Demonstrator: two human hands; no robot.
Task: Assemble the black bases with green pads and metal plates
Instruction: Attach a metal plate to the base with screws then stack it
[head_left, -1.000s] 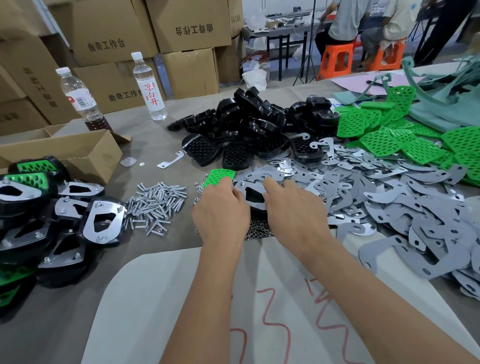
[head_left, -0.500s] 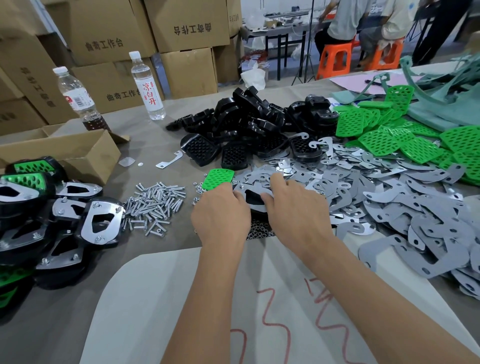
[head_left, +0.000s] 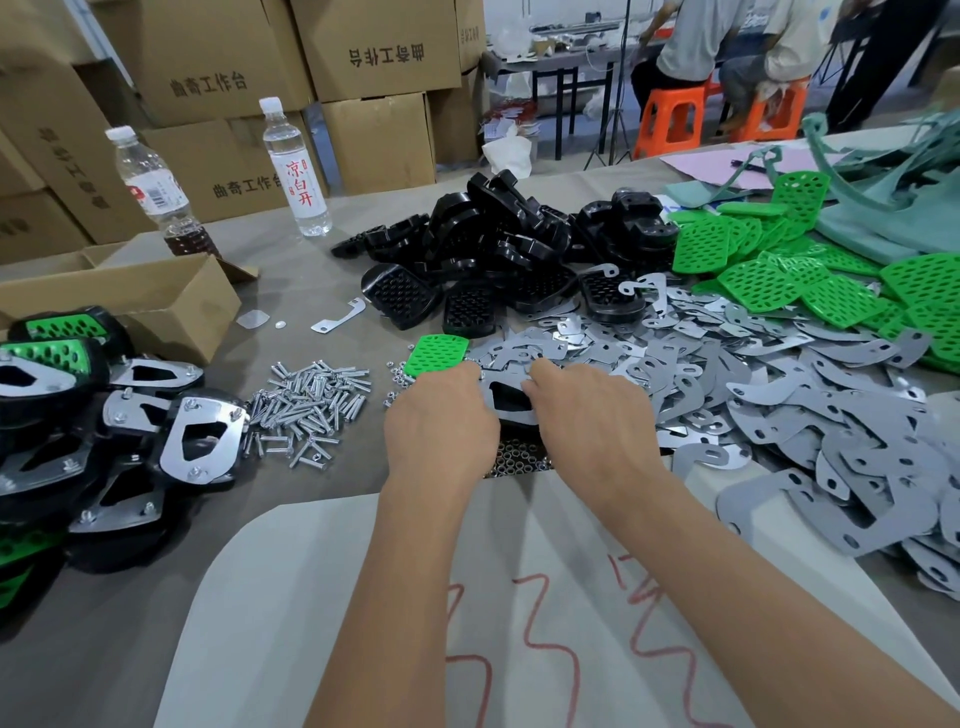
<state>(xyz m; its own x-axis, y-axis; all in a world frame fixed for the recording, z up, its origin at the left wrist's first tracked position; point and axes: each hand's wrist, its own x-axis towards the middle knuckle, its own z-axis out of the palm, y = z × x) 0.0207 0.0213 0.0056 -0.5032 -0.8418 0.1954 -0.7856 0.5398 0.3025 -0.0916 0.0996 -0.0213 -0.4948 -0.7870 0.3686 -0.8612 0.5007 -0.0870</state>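
At the table's middle I hold one black base with a shiny metal plate (head_left: 506, 401) on top, between both hands. My left hand (head_left: 441, 426) grips its left side, fingers curled over the edge. My right hand (head_left: 587, 410) grips the right side, fingertips on the plate. A single green pad (head_left: 435, 354) lies just beyond my left hand. Behind it is the pile of black bases (head_left: 498, 234); the green pads (head_left: 779, 270) lie at the back right. Loose metal plates (head_left: 779, 389) spread over the right side.
Screws (head_left: 306, 405) lie in a heap left of my hands, small nuts (head_left: 517, 457) under them. Finished assemblies (head_left: 197, 436) are stacked at the far left beside an open cardboard box (head_left: 130, 301). Two bottles (head_left: 296, 166) stand behind. A white sheet (head_left: 311, 597) covers the near edge.
My right hand's fingers have shifted slightly on the plate. Both hands stay on the same piece, in nearly the same place.
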